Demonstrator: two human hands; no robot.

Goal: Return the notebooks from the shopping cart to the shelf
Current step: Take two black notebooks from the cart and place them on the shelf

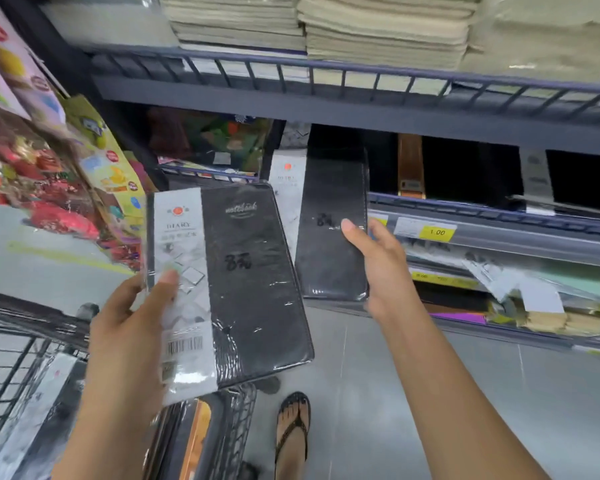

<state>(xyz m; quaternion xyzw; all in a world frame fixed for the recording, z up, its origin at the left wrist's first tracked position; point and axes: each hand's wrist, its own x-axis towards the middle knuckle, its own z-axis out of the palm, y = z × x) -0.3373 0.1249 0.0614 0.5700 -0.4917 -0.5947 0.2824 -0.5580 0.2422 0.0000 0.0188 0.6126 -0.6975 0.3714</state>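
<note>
My left hand (132, 327) grips a black plastic-wrapped notebook (253, 282) with a white "DIARY" band, held tilted above the shopping cart (11, 368). My right hand (378, 268) holds a second black notebook (329, 237) by its right edge, upright in front of the middle shelf (499, 211). More wrapped notebooks (187, 434) lie inside the cart at the bottom left. Black notebooks (465, 168) stand in a row on that shelf behind its wire rail.
The top shelf (326, 77) carries stacks of pale paper pads. Colourful packets (49, 174) hang at the left. Yellow price tags (437, 232) line the shelf edge; a lower shelf holds mixed stationery. My sandalled foot (291, 434) stands on the grey tile floor.
</note>
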